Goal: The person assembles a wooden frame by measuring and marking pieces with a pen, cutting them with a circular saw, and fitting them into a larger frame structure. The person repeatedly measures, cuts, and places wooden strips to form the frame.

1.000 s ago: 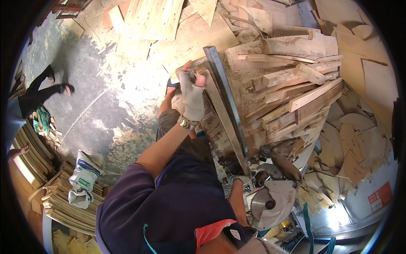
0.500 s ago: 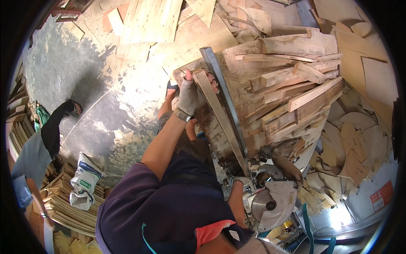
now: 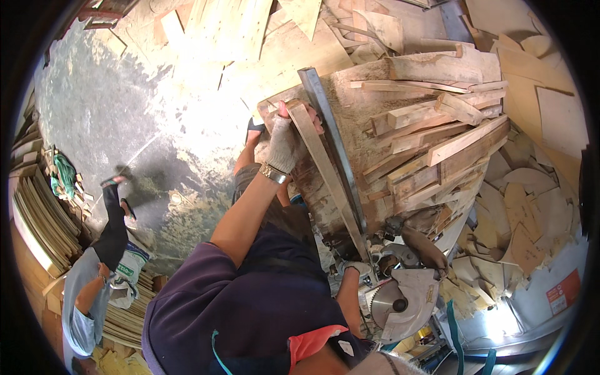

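Note:
A long, narrow wooden strip (image 3: 329, 178) slants from the upper middle down to a circular miter saw (image 3: 400, 303) at the lower right. My left hand (image 3: 289, 140), in a grey knit glove with bare fingertips, is closed around the strip's far end, the thumb on one side and fingers on the other. Beside the strip runs a grey metal bar (image 3: 334, 137). My right hand (image 3: 354, 269), also gloved, is low by the strip's near end, close to the toothed saw blade (image 3: 389, 303). Its fingers are mostly hidden, so its grip is unclear.
Several cut wood pieces (image 3: 444, 137) lie piled on the worktable (image 3: 337, 84) to the right. Thin board offcuts (image 3: 525, 206) heap beyond it. On the left, a person (image 3: 90, 294) walks past a white sack (image 3: 128, 265) and stacked boards (image 3: 44, 215).
The person at left has moved right and nearer the sack, legs in a new stride. My left hand has shifted very slightly; the strip and saw look almost unmoved.

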`<action>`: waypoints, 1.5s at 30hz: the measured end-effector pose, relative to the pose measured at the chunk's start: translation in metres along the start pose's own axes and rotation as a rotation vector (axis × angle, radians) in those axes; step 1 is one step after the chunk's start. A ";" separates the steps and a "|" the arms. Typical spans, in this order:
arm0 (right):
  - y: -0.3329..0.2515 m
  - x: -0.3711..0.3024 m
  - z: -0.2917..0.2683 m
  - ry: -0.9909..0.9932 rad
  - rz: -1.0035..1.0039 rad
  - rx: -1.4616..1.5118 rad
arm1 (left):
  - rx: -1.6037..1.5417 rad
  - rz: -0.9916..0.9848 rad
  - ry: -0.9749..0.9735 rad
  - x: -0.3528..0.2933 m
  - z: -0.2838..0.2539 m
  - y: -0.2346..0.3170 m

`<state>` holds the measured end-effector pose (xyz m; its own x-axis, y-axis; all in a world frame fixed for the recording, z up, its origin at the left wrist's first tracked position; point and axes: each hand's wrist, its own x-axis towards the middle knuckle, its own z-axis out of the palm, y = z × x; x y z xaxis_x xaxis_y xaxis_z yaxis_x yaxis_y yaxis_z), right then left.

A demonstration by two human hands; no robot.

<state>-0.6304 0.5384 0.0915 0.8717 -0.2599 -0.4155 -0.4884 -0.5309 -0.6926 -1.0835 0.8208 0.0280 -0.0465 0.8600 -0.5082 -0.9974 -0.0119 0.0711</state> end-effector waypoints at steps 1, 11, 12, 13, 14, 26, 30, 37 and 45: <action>0.000 0.000 0.000 0.000 0.000 -0.003 | 0.002 0.014 -0.051 -0.001 -0.001 0.000; 0.000 -0.001 0.005 -0.016 -0.011 -0.004 | -0.071 0.005 -0.311 0.019 -0.035 -0.012; 0.001 -0.001 0.006 -0.018 -0.012 0.001 | -0.060 -0.001 -0.314 0.020 -0.037 -0.012; 0.001 -0.001 0.005 -0.016 -0.015 0.001 | -0.059 -0.007 -0.326 0.021 -0.039 -0.013; 0.001 -0.001 0.006 -0.017 -0.011 0.002 | -0.058 -0.012 -0.339 0.021 -0.039 -0.013; 0.008 0.000 0.009 -0.015 0.002 0.033 | 0.562 0.538 0.126 -0.016 0.011 -0.006; 0.008 0.000 0.005 -0.018 0.005 0.045 | 0.948 0.655 0.273 -0.023 0.024 -0.015; 0.007 -0.014 0.009 0.073 0.034 0.016 | 0.973 0.652 0.393 -0.022 0.037 -0.009; 0.019 0.023 0.000 -0.045 0.001 0.059 | 1.307 0.831 0.312 -0.026 0.033 0.007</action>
<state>-0.6196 0.5228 0.0690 0.8690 -0.2232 -0.4416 -0.4922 -0.4818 -0.7250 -1.0878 0.8146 0.0699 -0.7074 0.7010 -0.0902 0.0376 0.1647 0.9856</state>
